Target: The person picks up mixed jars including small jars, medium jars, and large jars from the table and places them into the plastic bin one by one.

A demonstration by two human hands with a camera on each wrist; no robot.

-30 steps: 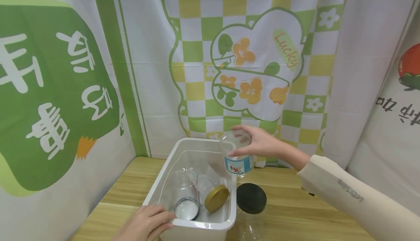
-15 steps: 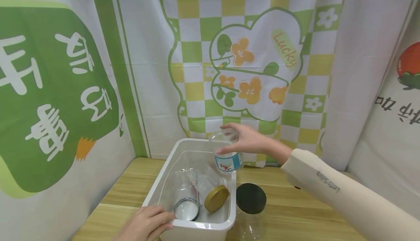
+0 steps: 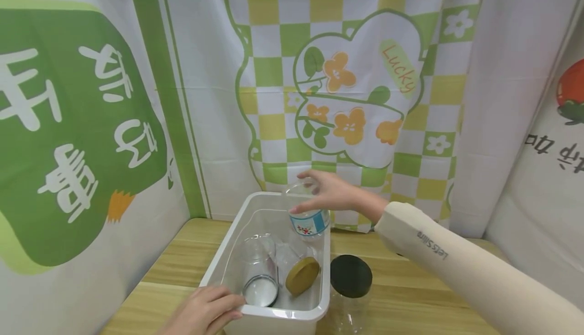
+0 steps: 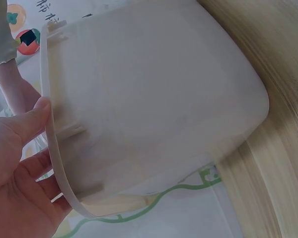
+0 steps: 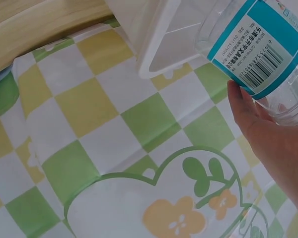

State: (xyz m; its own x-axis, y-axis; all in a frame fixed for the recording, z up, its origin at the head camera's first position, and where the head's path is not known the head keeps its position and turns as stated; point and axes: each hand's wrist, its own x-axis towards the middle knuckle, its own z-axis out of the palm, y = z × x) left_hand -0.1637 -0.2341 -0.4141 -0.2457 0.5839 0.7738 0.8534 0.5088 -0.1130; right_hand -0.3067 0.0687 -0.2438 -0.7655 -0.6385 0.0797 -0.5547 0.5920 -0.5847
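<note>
My right hand [image 3: 330,193] grips a clear plastic jar [image 5: 260,49] by its upper part. The jar has a blue and white label [image 3: 309,223] with a barcode side, and no lid shows on it. It hangs over the far right corner of a white plastic bin [image 3: 223,254]. My left hand [image 3: 205,307] holds the bin's near rim at the left corner, thumb outside and fingers over the inner side in the left wrist view. Inside the bin lie a clear jar [image 3: 261,254] tipped on its side and another clear jar with a gold lid [image 3: 302,275].
A clear jar with a black lid [image 3: 350,275] stands on the wooden table [image 3: 410,284] just right of the bin. Printed cloth [image 3: 274,97] hangs behind and at both sides of the table.
My right hand has carried the labelled jar leftward and slightly down, from beside the bin's right rim to over its far right corner. The left hand stays on the rim.
</note>
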